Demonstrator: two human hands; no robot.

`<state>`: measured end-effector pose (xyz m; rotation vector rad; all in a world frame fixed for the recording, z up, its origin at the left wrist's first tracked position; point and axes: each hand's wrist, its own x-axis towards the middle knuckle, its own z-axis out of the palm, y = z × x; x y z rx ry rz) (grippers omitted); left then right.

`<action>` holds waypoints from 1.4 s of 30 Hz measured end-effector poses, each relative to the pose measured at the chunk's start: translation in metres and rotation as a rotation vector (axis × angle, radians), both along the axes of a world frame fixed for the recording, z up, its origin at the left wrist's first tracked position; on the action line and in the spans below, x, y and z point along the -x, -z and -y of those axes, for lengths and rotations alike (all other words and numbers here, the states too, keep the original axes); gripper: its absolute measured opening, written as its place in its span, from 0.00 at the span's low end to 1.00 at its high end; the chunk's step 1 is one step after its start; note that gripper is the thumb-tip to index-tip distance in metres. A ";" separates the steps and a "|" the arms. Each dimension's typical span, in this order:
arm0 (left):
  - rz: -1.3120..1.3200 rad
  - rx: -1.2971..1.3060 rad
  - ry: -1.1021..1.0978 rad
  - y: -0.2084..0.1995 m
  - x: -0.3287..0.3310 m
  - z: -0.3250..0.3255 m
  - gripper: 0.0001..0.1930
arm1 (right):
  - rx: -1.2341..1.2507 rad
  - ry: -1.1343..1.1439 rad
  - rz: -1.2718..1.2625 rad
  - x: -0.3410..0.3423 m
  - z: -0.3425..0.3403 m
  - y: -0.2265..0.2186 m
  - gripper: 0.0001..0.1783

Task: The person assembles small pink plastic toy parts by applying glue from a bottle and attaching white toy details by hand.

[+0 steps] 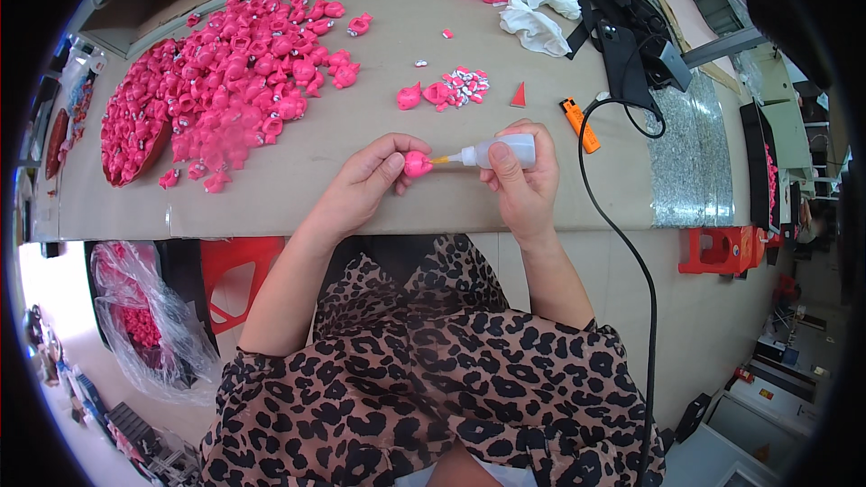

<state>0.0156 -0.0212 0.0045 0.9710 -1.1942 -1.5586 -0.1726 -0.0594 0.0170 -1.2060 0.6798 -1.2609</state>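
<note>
Between the thumb and fingers of my left hand (372, 173) is a small pink plastic figure part (417, 164). My right hand (525, 182) grips a white squeeze glue bottle (507, 151) lying sideways, its thin yellowish tip (440, 160) touching or almost touching the pink part. Both hands are just above the table's near edge. Beyond them lies a small cluster of white-and-pink pieces (467, 87), with a few loose pink parts (410, 96) at its left. A small red triangular piece (519, 96) rests nearer my right hand.
A large heap of pink parts (244, 63) covers the table's left side. An orange lighter or cutter-like item (579, 126) lies at right, beside a black cable (622, 234). Crumpled white tissue (536, 18), a black bag (609, 0) and a phone (622, 59) sit at the back right.
</note>
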 end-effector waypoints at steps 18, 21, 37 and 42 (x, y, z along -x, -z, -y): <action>0.014 0.027 -0.010 0.000 0.000 0.000 0.13 | 0.004 0.012 -0.008 0.000 -0.002 0.003 0.11; 0.013 0.029 -0.012 0.001 0.000 0.001 0.13 | 0.013 0.017 -0.003 0.000 -0.002 0.004 0.11; 0.021 0.057 -0.031 -0.002 0.002 0.001 0.12 | -0.002 0.035 0.011 0.000 -0.004 0.006 0.10; 0.030 0.087 -0.064 0.001 0.003 0.001 0.10 | -0.030 0.058 0.059 -0.003 -0.005 0.013 0.10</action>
